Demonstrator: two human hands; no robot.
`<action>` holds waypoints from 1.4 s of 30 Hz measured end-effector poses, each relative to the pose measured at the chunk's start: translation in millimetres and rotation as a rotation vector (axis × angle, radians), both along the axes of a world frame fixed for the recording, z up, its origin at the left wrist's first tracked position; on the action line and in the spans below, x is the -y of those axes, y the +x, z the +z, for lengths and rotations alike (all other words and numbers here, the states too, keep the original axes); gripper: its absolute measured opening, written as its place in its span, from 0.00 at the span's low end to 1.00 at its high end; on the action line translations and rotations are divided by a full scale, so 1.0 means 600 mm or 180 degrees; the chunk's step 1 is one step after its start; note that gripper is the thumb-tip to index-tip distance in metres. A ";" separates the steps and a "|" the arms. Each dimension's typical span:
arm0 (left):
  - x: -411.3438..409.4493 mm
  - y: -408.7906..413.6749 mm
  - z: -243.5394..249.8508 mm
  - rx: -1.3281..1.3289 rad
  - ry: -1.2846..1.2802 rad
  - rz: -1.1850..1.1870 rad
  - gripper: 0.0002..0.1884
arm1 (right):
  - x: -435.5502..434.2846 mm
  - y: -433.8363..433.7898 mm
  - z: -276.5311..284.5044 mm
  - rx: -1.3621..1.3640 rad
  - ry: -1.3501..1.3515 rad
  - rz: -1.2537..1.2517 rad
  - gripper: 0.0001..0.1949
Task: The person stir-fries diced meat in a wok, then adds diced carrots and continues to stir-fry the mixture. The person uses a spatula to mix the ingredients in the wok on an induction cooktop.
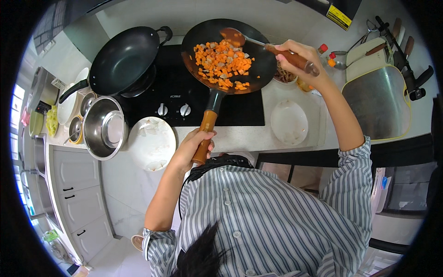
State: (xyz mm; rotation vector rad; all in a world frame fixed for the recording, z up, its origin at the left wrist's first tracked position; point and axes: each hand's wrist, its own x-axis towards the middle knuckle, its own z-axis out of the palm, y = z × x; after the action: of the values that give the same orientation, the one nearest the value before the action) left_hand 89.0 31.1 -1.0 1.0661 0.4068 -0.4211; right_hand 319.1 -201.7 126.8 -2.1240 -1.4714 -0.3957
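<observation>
My left hand (197, 147) is closed round the wooden handle (208, 123) of a dark wok (264, 65) over the right part of the black cooktop (242, 112). Diced carrot (221, 64), mixed with small greyish pieces, lies in the wok. My right hand (301, 57) grips the wooden handle of a cooking ladle or turner (256, 42); its reddish-brown head rests at the far side of the carrot. Nearest my left hand on the counter is a white plate (152, 143) with a few pale scraps on it.
A second black wok (124, 62) sits on the left burner. Before it are a steel bowl (104, 128) and small bowls. At right stand an oval white plate (289, 122), a bowl of brown strips (285, 76), red-capped bottles (322, 49), a cutting board (377, 104) and hanging knives (408, 48).
</observation>
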 end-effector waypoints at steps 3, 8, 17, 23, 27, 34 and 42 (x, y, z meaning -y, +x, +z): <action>0.005 0.003 -0.001 0.0000 0.0025 -0.0038 0.20 | 0.015 0.014 -0.051 0.0098 -0.0147 0.0214 0.10; 0.005 0.003 0.000 -0.0055 0.0018 0.0018 0.19 | 0.035 -0.028 -0.054 -0.0001 -0.1396 0.0330 0.17; 0.005 0.002 -0.001 -0.0072 -0.0089 0.0071 0.19 | 0.138 0.069 0.041 -0.2265 0.1032 -0.1531 0.13; 0.007 0.003 0.008 -0.0137 0.0031 0.0038 0.20 | 0.078 0.083 -0.060 -0.3030 0.1873 -0.1243 0.13; 0.008 0.002 0.005 -0.0140 0.0014 0.0070 0.19 | 0.054 0.067 -0.028 -0.2602 0.1753 -0.0592 0.12; 0.016 -0.001 0.002 -0.0123 -0.0023 0.0145 0.18 | 0.018 0.018 -0.020 -0.2291 0.0839 -0.0178 0.08; 0.025 -0.001 0.010 -0.0159 0.0035 0.0226 0.18 | 0.032 0.026 -0.046 0.0092 -0.0159 0.0332 0.11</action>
State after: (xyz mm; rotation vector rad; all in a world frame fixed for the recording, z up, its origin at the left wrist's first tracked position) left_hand 88.4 16.2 5.1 1.0504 0.4904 -0.3834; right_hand 334.6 -221.0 99.4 -2.0771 -1.6162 -0.3559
